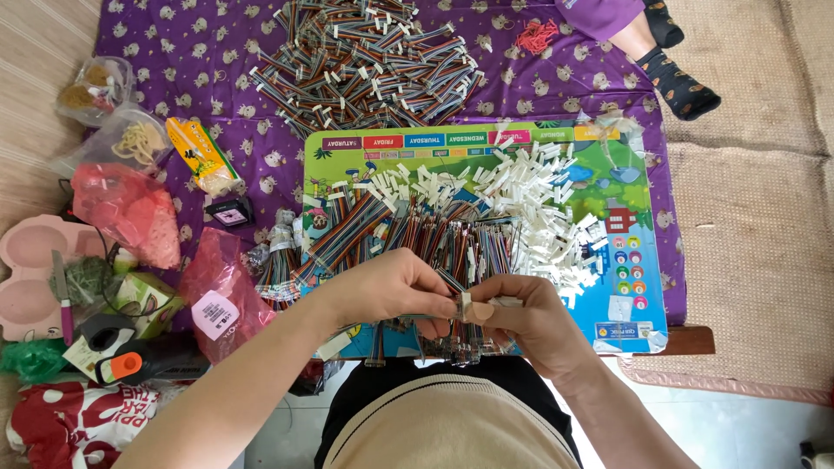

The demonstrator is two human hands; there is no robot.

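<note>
Purple patterned cloth (217,52) covers the floor area, spread over woven mats. On it lies a colourful children's board (638,217) with a green border, set just in front of the person.

Far end of the cloth: a large heap of multicoloured ribbon cables (365,61), white plugs at the ends, well apart from the hands. On the board, a second spread of ribbon cables (434,239) runs across the middle, and a pile of small white plastic connectors (539,208) sits to its right, touching the cable ends.

Left side, off the board: a red plastic bag (130,213), a second pinkish bag with a white label (217,295), a yellow packet (200,156), clear tubs (130,139), a pink tray (26,269), a tape dispenser with an orange part (117,360). Top right: another person's foot in a dark patterned sock (682,87), resting at the edge of the cloth.

Both hands meet at the near edge of the board, over the cable spread. Left hand (391,287) is curled, fingers pinched narrow on the end of one thin cable. Right hand (521,317) is likewise closed, thumb and fingertips gripping a small white connector (466,306). The connector sits between the two hands, at the cable tip, fingertips almost touching.
</note>
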